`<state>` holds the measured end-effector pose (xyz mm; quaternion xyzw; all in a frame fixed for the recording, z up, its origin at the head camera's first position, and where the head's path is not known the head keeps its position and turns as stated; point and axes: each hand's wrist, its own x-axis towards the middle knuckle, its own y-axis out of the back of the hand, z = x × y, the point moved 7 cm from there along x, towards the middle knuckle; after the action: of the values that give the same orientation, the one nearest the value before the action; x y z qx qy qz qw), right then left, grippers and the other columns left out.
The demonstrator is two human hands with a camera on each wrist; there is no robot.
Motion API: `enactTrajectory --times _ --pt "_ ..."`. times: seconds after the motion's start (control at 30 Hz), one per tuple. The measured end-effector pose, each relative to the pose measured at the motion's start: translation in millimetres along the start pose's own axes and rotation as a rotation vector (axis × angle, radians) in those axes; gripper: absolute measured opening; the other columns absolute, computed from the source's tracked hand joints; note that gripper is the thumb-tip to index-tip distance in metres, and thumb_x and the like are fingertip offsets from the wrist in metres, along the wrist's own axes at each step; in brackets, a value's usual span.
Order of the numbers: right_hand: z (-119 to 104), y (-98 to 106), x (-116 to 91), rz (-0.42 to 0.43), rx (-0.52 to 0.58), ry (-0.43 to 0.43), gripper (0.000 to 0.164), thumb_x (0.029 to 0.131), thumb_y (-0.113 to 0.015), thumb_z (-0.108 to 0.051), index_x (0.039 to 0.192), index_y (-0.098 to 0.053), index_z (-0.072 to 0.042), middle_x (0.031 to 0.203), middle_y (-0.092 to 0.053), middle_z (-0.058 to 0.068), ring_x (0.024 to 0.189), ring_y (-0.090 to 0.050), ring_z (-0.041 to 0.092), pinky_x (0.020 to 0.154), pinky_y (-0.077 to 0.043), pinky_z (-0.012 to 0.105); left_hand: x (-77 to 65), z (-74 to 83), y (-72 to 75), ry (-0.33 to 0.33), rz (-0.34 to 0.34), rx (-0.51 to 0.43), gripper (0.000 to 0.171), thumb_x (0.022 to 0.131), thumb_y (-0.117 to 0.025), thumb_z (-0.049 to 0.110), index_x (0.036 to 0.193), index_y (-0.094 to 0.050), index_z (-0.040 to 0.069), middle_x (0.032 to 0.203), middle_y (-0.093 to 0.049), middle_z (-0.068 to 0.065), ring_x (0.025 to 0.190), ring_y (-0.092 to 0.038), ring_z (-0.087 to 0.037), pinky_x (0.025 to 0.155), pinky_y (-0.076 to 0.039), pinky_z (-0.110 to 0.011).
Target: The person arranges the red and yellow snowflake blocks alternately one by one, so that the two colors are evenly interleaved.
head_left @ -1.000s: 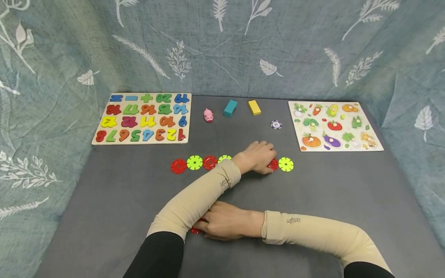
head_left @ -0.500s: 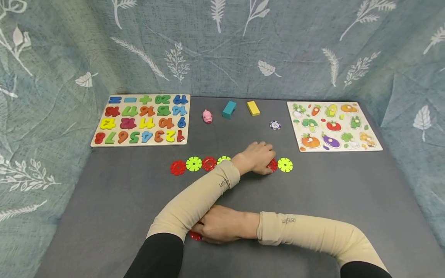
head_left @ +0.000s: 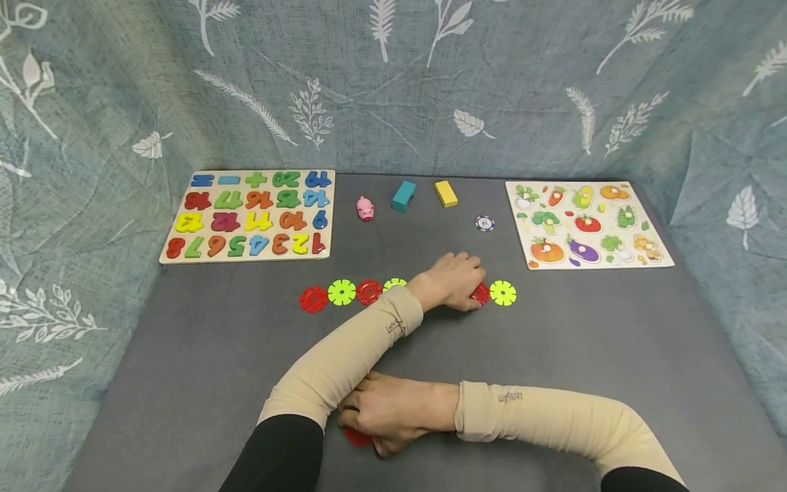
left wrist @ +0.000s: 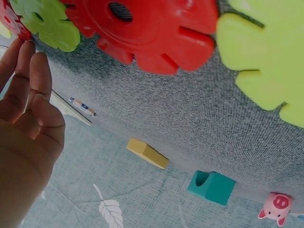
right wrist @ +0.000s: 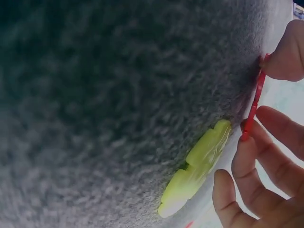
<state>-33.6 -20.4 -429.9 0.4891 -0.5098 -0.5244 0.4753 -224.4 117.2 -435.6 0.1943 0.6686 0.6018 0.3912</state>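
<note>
A row of red and yellow-green slotted plastic discs crosses the grey table. My left hand [head_left: 451,279] rests over the right part of this row, hiding some discs. Its fingertips reach the edge of a red disc [left wrist: 12,20] in the left wrist view, past a yellow-green disc [left wrist: 47,23]. Nearer me, partly behind my left forearm, my right hand [head_left: 396,412] pinches another red disc [right wrist: 255,102] on edge between thumb and fingers. Beside it in the right wrist view, a yellow-green disc [right wrist: 194,168] lies on the cloth. The row's last yellow-green disc [head_left: 503,292] shows right of my left hand.
A number puzzle board [head_left: 246,215] lies at the back left, a vegetable puzzle board [head_left: 589,224] at the back right. Between them sit a pink toy pig [head_left: 365,208], a teal block [head_left: 403,196], a yellow block [head_left: 445,194] and a poker chip [head_left: 484,223].
My right hand has moved slightly toward me and turned, with the red disc in its fingers. The left hand has stayed over the row; the whole head view has shifted a little.
</note>
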Motion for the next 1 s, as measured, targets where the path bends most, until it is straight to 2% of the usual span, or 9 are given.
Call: enactTrajectory --times 0.1,0.23,0.4,0.47,0.73,1.0 --pt "-1.5 1.3 -3.5 0.015 0.0 0.003 0.036 0.069 -0.068 -0.035 0.103 -0.061 -0.023 0.102 -0.061 -0.01 0.099 -0.054 0.009 0.09 -0.042 0.027 0.8 0.9 -0.9 -0.002 -0.001 -0.002 0.055 0.09 -0.059 0.053 0.131 -0.057 0.016 0.124 -0.056 -0.001 0.106 -0.053 -0.018 0.094 -0.045 -0.037" --pt "-2.0 1.9 -9.9 0.018 0.014 0.003 0.046 0.071 -0.067 -0.038 0.114 -0.062 -0.022 0.11 -0.062 -0.009 0.105 -0.055 0.011 0.091 -0.043 0.027 2.3 2.3 -1.3 -0.008 0.005 -0.007 0.054 0.09 -0.059 0.053 0.13 -0.057 0.016 0.123 -0.056 -0.001 0.104 -0.053 -0.017 0.093 -0.046 -0.036" --pt "-1.7 5.7 -24.4 0.032 0.049 -0.01 0.051 0.072 -0.068 -0.038 0.12 -0.061 -0.021 0.111 -0.062 -0.009 0.097 -0.057 0.009 0.078 -0.045 0.024 4.2 2.5 -2.0 -0.015 0.007 -0.034 0.053 0.089 -0.059 0.053 0.127 -0.059 0.016 0.119 -0.056 0.0 0.101 -0.052 -0.016 0.09 -0.046 -0.035" --pt "-1.5 7.6 -32.5 0.044 0.07 -0.022 0.05 0.071 -0.068 -0.037 0.119 -0.062 -0.022 0.11 -0.062 -0.009 0.094 -0.056 0.009 0.074 -0.043 0.023 4.9 2.1 -2.1 -0.017 0.007 -0.041 0.052 0.089 -0.059 0.053 0.126 -0.06 0.016 0.117 -0.056 0.0 0.099 -0.052 -0.016 0.089 -0.046 -0.035" --pt "8.5 15.2 -75.3 0.121 0.163 -0.113 0.047 0.068 -0.07 -0.029 0.114 -0.064 -0.02 0.109 -0.064 -0.009 0.093 -0.056 0.007 0.075 -0.043 0.023 4.7 2.1 6.5 -0.022 0.054 -0.027 0.048 0.09 -0.057 0.055 0.118 -0.062 0.016 0.113 -0.056 -0.001 0.098 -0.051 -0.017 0.086 -0.044 -0.034" --pt "30.0 14.8 -114.4 0.149 0.224 -0.232 0.049 0.066 -0.073 -0.027 0.114 -0.064 -0.019 0.109 -0.063 -0.008 0.095 -0.056 0.008 0.079 -0.045 0.025 14.1 15.1 10.8 -0.051 0.112 0.008 0.048 0.091 -0.055 0.053 0.125 -0.061 0.019 0.119 -0.059 0.0 0.109 -0.053 -0.019 0.091 -0.044 -0.036"
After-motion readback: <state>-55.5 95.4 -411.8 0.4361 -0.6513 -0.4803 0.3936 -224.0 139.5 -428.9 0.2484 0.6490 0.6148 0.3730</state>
